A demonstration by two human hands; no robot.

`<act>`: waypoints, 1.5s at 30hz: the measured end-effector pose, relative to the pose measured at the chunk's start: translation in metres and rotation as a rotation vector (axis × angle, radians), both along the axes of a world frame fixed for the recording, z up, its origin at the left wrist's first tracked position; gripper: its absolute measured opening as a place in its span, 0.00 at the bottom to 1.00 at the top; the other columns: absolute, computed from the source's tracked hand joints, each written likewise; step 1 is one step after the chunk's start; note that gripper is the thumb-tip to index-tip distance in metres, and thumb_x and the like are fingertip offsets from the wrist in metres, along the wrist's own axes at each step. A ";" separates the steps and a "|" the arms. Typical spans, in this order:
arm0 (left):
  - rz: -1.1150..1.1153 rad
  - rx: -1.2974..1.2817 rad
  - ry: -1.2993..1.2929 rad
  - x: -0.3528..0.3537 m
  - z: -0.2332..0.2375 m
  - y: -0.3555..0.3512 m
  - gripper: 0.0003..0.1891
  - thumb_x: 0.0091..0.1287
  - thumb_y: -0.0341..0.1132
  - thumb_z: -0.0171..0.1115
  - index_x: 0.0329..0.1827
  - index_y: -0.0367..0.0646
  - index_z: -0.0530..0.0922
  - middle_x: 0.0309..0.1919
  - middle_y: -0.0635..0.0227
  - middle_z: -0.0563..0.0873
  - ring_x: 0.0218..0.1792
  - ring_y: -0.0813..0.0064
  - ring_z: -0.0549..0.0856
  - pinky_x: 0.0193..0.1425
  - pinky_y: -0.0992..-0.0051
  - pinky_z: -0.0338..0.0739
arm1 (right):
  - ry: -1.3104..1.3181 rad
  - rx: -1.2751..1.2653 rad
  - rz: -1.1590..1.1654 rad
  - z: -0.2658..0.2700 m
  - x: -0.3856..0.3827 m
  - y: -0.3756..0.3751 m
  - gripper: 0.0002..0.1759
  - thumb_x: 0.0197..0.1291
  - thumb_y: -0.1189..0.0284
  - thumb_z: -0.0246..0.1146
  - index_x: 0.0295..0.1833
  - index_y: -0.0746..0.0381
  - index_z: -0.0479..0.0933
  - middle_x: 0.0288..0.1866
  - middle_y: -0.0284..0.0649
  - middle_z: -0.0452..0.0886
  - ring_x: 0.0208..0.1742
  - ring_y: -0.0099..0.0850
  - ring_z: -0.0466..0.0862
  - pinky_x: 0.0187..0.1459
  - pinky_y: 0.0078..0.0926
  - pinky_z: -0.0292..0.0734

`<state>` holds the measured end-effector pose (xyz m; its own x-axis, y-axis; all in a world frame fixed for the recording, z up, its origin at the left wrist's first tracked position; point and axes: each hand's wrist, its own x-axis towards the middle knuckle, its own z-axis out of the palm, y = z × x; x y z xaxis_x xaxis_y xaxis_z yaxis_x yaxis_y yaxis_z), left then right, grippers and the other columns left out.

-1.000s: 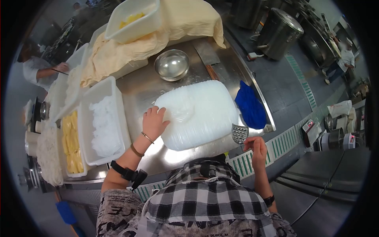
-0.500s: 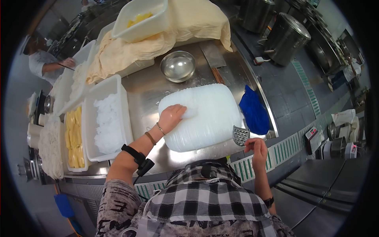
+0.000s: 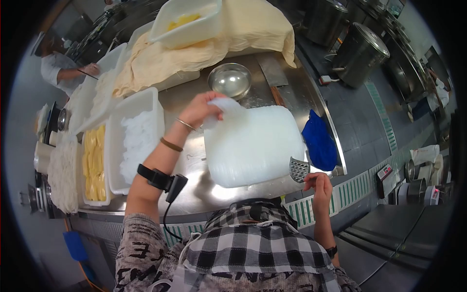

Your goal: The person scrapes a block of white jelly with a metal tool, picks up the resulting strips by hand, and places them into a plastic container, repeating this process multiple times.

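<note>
A large translucent white jelly block (image 3: 258,151) with a ridged surface lies on the steel table. My left hand (image 3: 198,112) is over its far left corner, fingers closed round a clump of pale jelly shreds (image 3: 227,103) that overlaps the block's far edge. By the block's near right corner, my right hand (image 3: 318,185) pinches a curved metal grater (image 3: 298,170) full of holes. Left of the block stands a white tub (image 3: 161,114) holding a heap of similar white shreds (image 3: 138,141). A steel bowl (image 3: 229,82) sits just beyond my left hand.
A cleaver (image 3: 272,70) lies behind the block, and a blue cloth or bag (image 3: 319,141) to its right. Tubs of yellow pieces (image 3: 94,165) and pale noodles (image 3: 63,170) line the left. Beige cloth (image 3: 194,61) covers containers at the back. Another person (image 3: 63,70) works far left.
My left hand has moved from the block's top to its far left corner, lifting the jelly shreds. My right hand stays by the near corner with the grater.
</note>
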<state>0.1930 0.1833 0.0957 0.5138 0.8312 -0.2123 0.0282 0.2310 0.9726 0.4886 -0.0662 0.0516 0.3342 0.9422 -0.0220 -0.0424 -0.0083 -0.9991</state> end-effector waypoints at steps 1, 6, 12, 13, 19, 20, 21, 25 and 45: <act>0.009 -0.001 -0.002 -0.006 0.016 0.002 0.15 0.50 0.21 0.55 0.42 0.35 0.73 0.32 0.64 0.79 0.24 0.80 0.78 0.32 0.80 0.76 | -0.005 0.003 0.014 0.001 -0.002 0.001 0.16 0.66 0.68 0.40 0.35 0.67 0.69 0.30 0.39 0.76 0.24 0.21 0.72 0.30 0.17 0.68; 0.035 0.139 0.047 -0.048 0.091 -0.001 0.14 0.50 0.21 0.53 0.42 0.34 0.73 0.32 0.64 0.79 0.26 0.80 0.78 0.32 0.81 0.76 | -0.007 0.006 0.070 0.001 -0.010 0.009 0.16 0.66 0.67 0.40 0.35 0.67 0.69 0.29 0.39 0.76 0.23 0.21 0.72 0.29 0.17 0.68; 0.142 0.202 0.243 -0.125 0.138 -0.036 0.15 0.48 0.21 0.53 0.42 0.34 0.74 0.32 0.65 0.79 0.28 0.80 0.78 0.32 0.82 0.75 | -0.059 0.025 0.164 -0.002 -0.025 0.020 0.16 0.65 0.66 0.41 0.36 0.66 0.68 0.32 0.39 0.75 0.25 0.20 0.72 0.31 0.16 0.68; 0.168 0.224 0.299 -0.136 0.140 -0.042 0.15 0.47 0.21 0.53 0.41 0.34 0.74 0.32 0.65 0.79 0.28 0.80 0.78 0.32 0.82 0.75 | -0.038 0.025 0.167 -0.003 -0.028 0.022 0.16 0.65 0.66 0.41 0.36 0.66 0.68 0.32 0.39 0.75 0.25 0.20 0.72 0.31 0.16 0.67; 0.300 0.131 0.328 -0.197 0.116 -0.080 0.16 0.45 0.20 0.55 0.40 0.36 0.74 0.31 0.67 0.79 0.29 0.80 0.78 0.33 0.82 0.75 | -0.033 0.025 0.246 -0.001 -0.052 0.035 0.16 0.65 0.66 0.41 0.36 0.66 0.68 0.33 0.39 0.75 0.25 0.20 0.71 0.32 0.16 0.66; 0.345 0.096 0.316 -0.205 0.107 -0.086 0.17 0.45 0.19 0.56 0.41 0.36 0.74 0.32 0.67 0.79 0.30 0.79 0.79 0.33 0.82 0.75 | -0.030 0.024 0.251 -0.001 -0.056 0.037 0.16 0.65 0.66 0.40 0.36 0.66 0.68 0.33 0.39 0.75 0.25 0.20 0.71 0.32 0.16 0.66; 0.349 0.094 0.315 -0.218 0.093 -0.091 0.17 0.45 0.19 0.56 0.41 0.36 0.74 0.32 0.67 0.79 0.30 0.79 0.79 0.33 0.82 0.75 | -0.031 0.024 0.255 -0.001 -0.060 0.038 0.16 0.65 0.66 0.40 0.36 0.66 0.68 0.33 0.39 0.75 0.25 0.20 0.71 0.32 0.16 0.66; 0.153 0.167 0.785 -0.295 0.004 -0.101 0.20 0.48 0.23 0.58 0.47 0.39 0.73 0.41 0.66 0.78 0.43 0.71 0.77 0.49 0.77 0.72 | -0.055 0.001 0.316 -0.003 -0.068 0.043 0.15 0.65 0.67 0.41 0.36 0.67 0.68 0.32 0.40 0.75 0.25 0.21 0.71 0.32 0.17 0.67; -0.547 0.461 0.227 -0.033 -0.151 -0.195 0.14 0.58 0.32 0.54 0.48 0.41 0.72 0.43 0.60 0.77 0.45 0.65 0.76 0.50 0.72 0.69 | -0.233 -0.293 0.527 -0.019 -0.171 0.273 0.16 0.63 0.62 0.43 0.34 0.61 0.71 0.28 0.32 0.76 0.21 0.18 0.73 0.25 0.16 0.68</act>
